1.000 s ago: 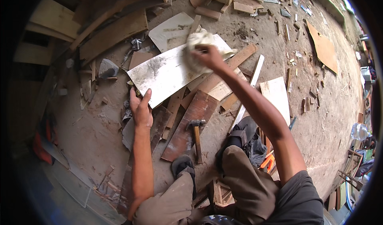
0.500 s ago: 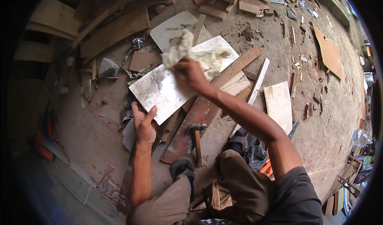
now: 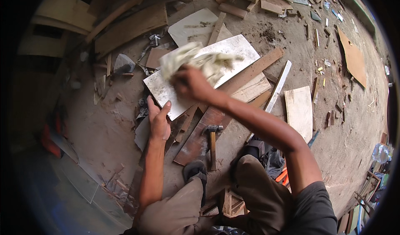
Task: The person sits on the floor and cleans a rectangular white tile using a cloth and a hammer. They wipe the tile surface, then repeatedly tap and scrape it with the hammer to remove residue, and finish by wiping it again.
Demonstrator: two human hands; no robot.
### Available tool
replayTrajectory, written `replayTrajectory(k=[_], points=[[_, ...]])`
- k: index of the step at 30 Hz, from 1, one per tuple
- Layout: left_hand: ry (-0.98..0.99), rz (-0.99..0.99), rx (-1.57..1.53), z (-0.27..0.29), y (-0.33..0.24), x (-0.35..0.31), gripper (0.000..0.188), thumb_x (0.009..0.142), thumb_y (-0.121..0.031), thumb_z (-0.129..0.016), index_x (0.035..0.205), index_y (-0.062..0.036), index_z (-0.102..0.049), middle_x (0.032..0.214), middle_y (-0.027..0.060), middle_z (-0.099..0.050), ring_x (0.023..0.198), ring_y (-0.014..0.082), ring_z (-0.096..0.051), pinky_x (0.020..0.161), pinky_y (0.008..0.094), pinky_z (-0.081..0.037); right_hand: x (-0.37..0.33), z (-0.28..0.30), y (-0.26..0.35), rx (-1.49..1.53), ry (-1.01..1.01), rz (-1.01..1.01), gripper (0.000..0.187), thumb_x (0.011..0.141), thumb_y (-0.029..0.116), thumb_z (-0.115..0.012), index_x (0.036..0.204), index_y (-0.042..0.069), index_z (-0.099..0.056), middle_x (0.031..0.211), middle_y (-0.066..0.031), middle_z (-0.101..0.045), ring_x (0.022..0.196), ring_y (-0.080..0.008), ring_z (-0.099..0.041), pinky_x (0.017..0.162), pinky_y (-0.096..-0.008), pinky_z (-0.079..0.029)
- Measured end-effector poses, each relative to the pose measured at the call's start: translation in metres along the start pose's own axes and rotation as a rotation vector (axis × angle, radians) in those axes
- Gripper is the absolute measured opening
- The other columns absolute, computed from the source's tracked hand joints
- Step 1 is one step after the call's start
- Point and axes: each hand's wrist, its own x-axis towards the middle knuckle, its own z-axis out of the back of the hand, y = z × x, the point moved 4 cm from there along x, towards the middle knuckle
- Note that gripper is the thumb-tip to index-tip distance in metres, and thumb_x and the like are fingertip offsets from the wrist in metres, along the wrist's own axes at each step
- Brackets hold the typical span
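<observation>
A white board point(image 3: 241, 45) with dark smudges lies tilted across wooden planks in front of me. My left hand point(image 3: 159, 120) grips its near left corner, thumb on top and fingers underneath. My right hand point(image 3: 189, 81) is closed on a bunched cream cloth point(image 3: 208, 66) pressed to the board's surface; motion blurs both. Part of the board is hidden under the cloth and my right arm. Nearer to me, a hammer point(image 3: 213, 145) with a wooden handle rests with its head on a reddish-brown plank point(image 3: 196, 141).
A narrow white strip point(image 3: 278, 87) and a pale board point(image 3: 298, 112) lie to the right. Orange-handled tool point(image 3: 282, 175) is by my right foot. Wood scraps and debris litter the dirt floor. Stacked planks point(image 3: 129, 30) stand at the upper left; a brown sheet point(image 3: 352, 57) lies far right.
My right hand has moved the cloth toward the board's near left end. My left hand keeps its hold on the corner. The whole view has shifted slightly.
</observation>
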Motion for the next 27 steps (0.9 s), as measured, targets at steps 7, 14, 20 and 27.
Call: replayTrajectory(k=[7, 14, 20, 27], points=[[0.077, 0.127, -0.154, -0.001, 0.01, -0.013, 0.071, 0.086, 0.01, -0.054, 0.147, 0.0005, -0.02, 0.139, 0.0183, -0.045, 0.126, 0.0268, -0.049, 0.107, 0.0386, -0.038, -0.01, 0.053, -0.088, -0.5, 0.011, -0.354, 0.019, 0.093, 0.011, -0.055, 0.089, 0.004, -0.073, 0.101, -0.0161, -0.068, 0.08, -0.0233, -0.066, 0.071, -0.0372, -0.057], [-0.03, 0.138, -0.241, 0.004, 0.038, 0.0, 0.048, 0.093, -0.004, -0.058, 0.135, -0.0007, -0.035, 0.132, 0.0162, -0.051, 0.119, 0.0269, -0.052, 0.103, 0.0403, -0.044, -0.049, 0.117, -0.155, -0.315, -0.17, -0.679, 0.02, 0.093, 0.014, -0.058, 0.086, 0.006, -0.076, 0.078, -0.0125, -0.073, 0.059, -0.022, -0.066, 0.056, -0.0376, -0.055], [-0.201, 0.181, -0.217, 0.007, 0.041, -0.001, 0.039, 0.095, -0.009, -0.059, 0.128, 0.0004, -0.04, 0.127, 0.0141, -0.054, 0.118, 0.0264, -0.052, 0.102, 0.0401, -0.042, -0.07, -0.008, 0.019, -0.256, -0.161, 0.158, 0.007, 0.077, 0.006, -0.07, 0.084, 0.003, -0.07, 0.088, -0.0128, -0.067, 0.083, -0.028, -0.063, 0.071, -0.0371, -0.053], [-0.173, 0.059, -0.214, 0.005, 0.059, -0.015, 0.049, 0.091, -0.004, -0.063, 0.133, -0.0002, -0.037, 0.133, 0.0144, -0.05, 0.119, 0.0245, -0.05, 0.105, 0.038, -0.038, -0.026, 0.026, -0.062, -0.218, -0.052, -0.376, 0.012, 0.086, 0.011, -0.067, 0.083, 0.001, -0.071, 0.086, -0.0161, -0.069, 0.076, -0.0246, -0.067, 0.071, -0.041, -0.054]])
